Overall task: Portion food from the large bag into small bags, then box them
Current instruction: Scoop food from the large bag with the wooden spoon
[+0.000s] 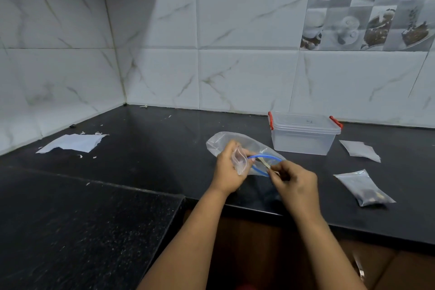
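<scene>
Black countertop [146,172] is filling the lower frame, its near edge dropping away at 6 o'clock.
Clear lidded box [303,134] w/ red clips is sitting at 1 o'clock from the hands, lid on; contents can't be made out.
Large bag [226,140], clear w/ blue zip rim, is lying near centre, mouth facing the person, partly hidden behind both hands; inside hard to read.
Torn white sheet [75,142] is lying at 9 o'clock, well apart.
Filled small bag [364,187] is lying at 3 o'clock, dark bits inside, blurred. Flat empty small bags [360,149] are resting at 2 o'clock, count unclear.
L hand [227,167] is curling closed around a small clear bag [240,160], holding it at the zip rim.
R hand [295,179] is pinching, thumb+fingers nearly closed, on a pale food strip [264,163] at the large bag's mouth; the fingertips are covering its end.
</scene>
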